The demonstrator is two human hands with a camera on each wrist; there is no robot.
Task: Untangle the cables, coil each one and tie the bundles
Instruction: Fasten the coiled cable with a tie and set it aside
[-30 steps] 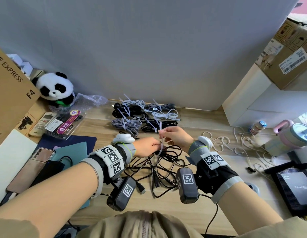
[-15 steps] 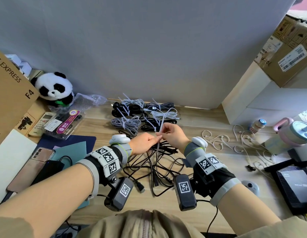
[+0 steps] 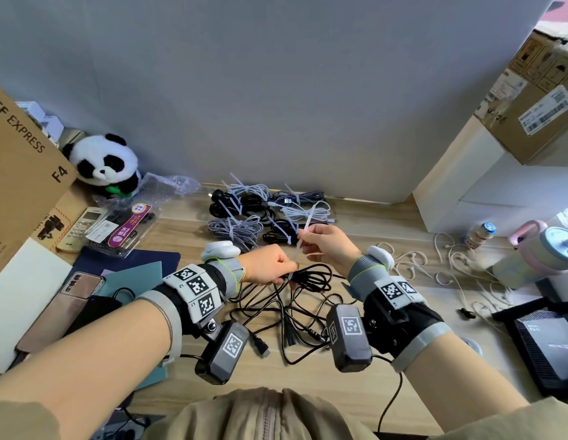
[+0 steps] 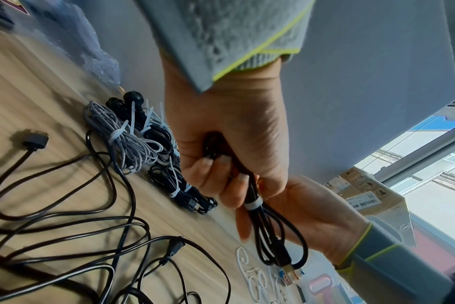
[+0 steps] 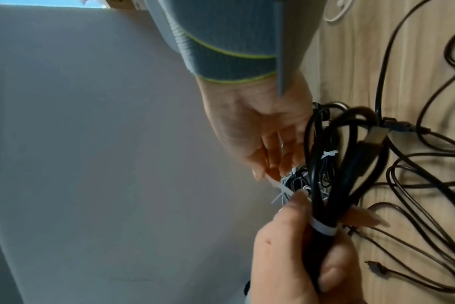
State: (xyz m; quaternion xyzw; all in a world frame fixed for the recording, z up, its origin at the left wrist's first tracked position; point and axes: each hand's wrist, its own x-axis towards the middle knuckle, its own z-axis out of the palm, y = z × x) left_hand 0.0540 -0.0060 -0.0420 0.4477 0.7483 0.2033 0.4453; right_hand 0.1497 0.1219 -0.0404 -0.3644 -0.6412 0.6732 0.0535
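Wooden desk (image 3: 355,385): tied bundles (image 3: 270,208) beyond loose black cables (image 3: 276,315).

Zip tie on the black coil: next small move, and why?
Probably keep pulling the tail until it is snug. The left hand grips the coiled black cable, the zip tie already circles it, and the right hand pinches the tail raised above. Whether it is fully tight is unclear.

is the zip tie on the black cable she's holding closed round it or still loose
Closed: the white zip tie bands the coiled black cable snugly in the left hand, while the right hand pinches its long tail.
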